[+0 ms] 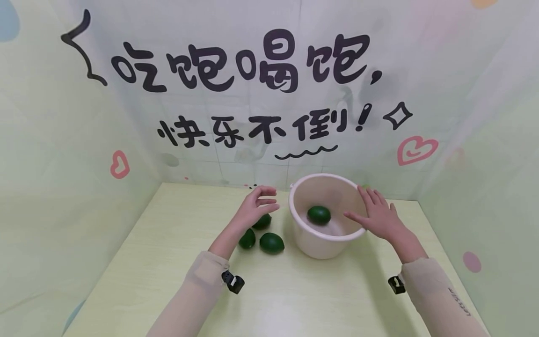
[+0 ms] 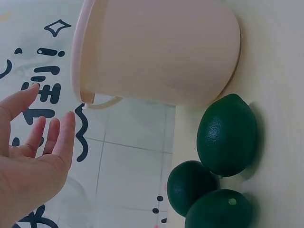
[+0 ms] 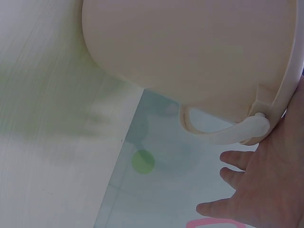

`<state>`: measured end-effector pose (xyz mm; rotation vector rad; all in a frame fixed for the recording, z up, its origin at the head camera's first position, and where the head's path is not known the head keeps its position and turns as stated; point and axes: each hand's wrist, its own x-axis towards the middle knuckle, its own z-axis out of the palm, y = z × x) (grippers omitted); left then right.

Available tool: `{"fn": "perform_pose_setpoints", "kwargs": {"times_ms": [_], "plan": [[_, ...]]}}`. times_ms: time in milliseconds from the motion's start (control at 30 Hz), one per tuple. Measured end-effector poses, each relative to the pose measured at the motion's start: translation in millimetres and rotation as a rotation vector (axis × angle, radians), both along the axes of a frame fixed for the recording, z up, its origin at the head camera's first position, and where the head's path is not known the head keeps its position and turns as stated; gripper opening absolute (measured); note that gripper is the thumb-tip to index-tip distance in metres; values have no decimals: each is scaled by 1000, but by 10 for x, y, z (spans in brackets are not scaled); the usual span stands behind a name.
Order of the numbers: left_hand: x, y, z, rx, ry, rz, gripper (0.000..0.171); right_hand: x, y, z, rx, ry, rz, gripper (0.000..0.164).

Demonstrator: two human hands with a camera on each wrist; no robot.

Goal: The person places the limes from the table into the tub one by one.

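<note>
A pale pink bucket [image 1: 322,243] stands upright on the table with one dark green lime [image 1: 318,215] inside. My right hand [image 1: 379,217] is at its right rim, fingers straight and spread, the thumb reaching over the opening. In the right wrist view the hand [image 3: 270,190] lies close by the rim and the white handle [image 3: 228,135]. To the bucket's left, my left hand [image 1: 258,206] hovers with loosely bent fingers and nothing in them. Below it sit three more limes, one nearest the bucket [image 1: 272,243], another at the left [image 1: 247,239], and one [image 1: 263,222] partly hidden by the hand.
The pale wooden table [image 1: 168,271] is enclosed by printed cloth walls at the back and on both sides. Black lettering [image 1: 273,61] covers the back wall [image 1: 236,23]. Each wrist wears a small black device, such as the one at the left cuff [image 1: 233,282].
</note>
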<state>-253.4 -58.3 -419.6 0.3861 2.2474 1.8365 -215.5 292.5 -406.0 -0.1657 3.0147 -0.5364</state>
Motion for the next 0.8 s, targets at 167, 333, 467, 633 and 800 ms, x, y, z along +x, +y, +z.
{"fn": "perform_pose_setpoints", "kwargs": {"times_ms": [167, 333, 467, 633, 800], "plan": [[17, -47, -35, 10, -16, 10, 50, 1, 0, -2, -1, 1, -2, 98], [32, -95, -79, 20, -21, 21, 52, -5, 0, -6, -4, 1, -1, 99], [47, -134, -109, 14, -28, 35, 50, -10, 3, -16, -2, 2, -1, 99], [55, -179, -161, 17, -38, 47, 47, -5, 1, -13, 1, 5, -1, 98], [63, -214, -206, 27, -54, 55, 47, 4, -3, -8, -2, 6, 1, 98]]}}
